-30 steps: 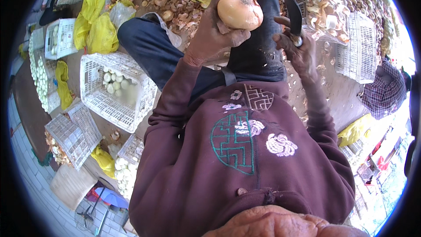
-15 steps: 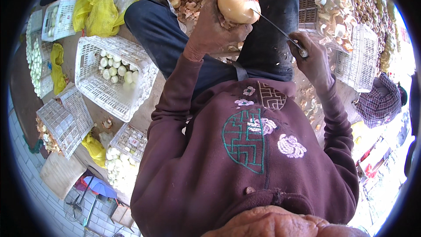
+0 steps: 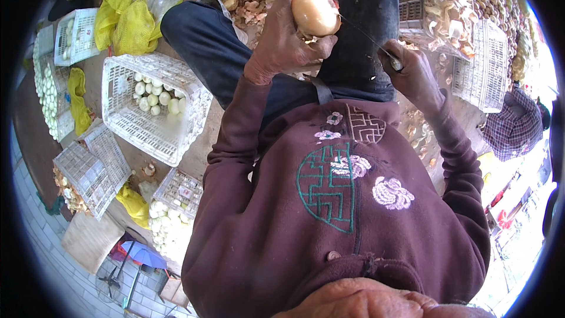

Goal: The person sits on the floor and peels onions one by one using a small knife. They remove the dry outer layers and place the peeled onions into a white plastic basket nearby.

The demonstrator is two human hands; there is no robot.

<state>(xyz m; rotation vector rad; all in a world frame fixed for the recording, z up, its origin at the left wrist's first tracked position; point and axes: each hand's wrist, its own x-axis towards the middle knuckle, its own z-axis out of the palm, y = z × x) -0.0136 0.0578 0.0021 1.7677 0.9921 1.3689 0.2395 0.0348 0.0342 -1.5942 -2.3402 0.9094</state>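
My left hand (image 3: pixel 294 41) is closed round a large yellow onion (image 3: pixel 312 13), raised above my dark trousers (image 3: pixel 359 6), fingers behind it and thumb below. My right hand (image 3: pixel 412 73) grips the pale handle of a knife (image 3: pixel 395 62); its thin blade slants up-left, with its far end at the onion's right side, where reddish torn skin shows. Whether the blade is inside the onion I cannot tell. Loose peels and onions (image 3: pixel 253 9) lie beyond my knees.
A white crate (image 3: pixel 188 135) of peeled onions stands at left, among other crates (image 3: pixel 94 171) and yellow mesh bags (image 3: pixel 126 26). At right are a crate of peels (image 3: pixel 441 23), a stacked crate (image 3: pixel 474 68), heaped onions (image 3: pixel 494 0) and a person in a checked shirt (image 3: pixel 512 123).
Over the last second the knife has swung from upright beside the onion to slanting against it. My right hand has shifted slightly rightward; the onion has turned a little in my left hand.
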